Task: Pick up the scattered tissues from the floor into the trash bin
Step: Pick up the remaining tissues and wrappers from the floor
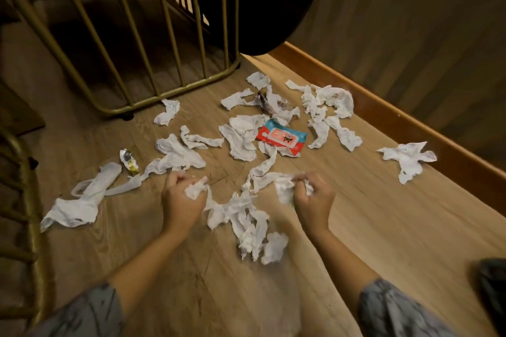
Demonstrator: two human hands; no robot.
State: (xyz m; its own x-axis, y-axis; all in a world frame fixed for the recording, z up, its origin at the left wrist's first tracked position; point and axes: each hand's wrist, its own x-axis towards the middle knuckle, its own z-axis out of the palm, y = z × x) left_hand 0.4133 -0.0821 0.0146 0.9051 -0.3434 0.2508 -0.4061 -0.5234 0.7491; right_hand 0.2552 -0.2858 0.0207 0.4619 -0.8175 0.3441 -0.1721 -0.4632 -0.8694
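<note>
Several crumpled white tissues [241,137] lie scattered over the wooden floor [356,213]. My left hand [180,200] is closed on a wad of tissue [195,189] low over the floor. My right hand [315,200] grips another tissue [284,186] whose strip trails off to the left. Between and below my hands lies a long tangled heap of tissues [252,227]. One tissue [408,159] lies apart at the right by the skirting. No trash bin can be made out.
A red and blue wet-wipe pack [282,138] lies among the tissues. A small wrapper [128,161] and a white plastic bag [79,202] lie at left. A gold metal frame [175,93] stands behind, a dark round object [273,3] beside it, a wooden skirting [410,117] at right.
</note>
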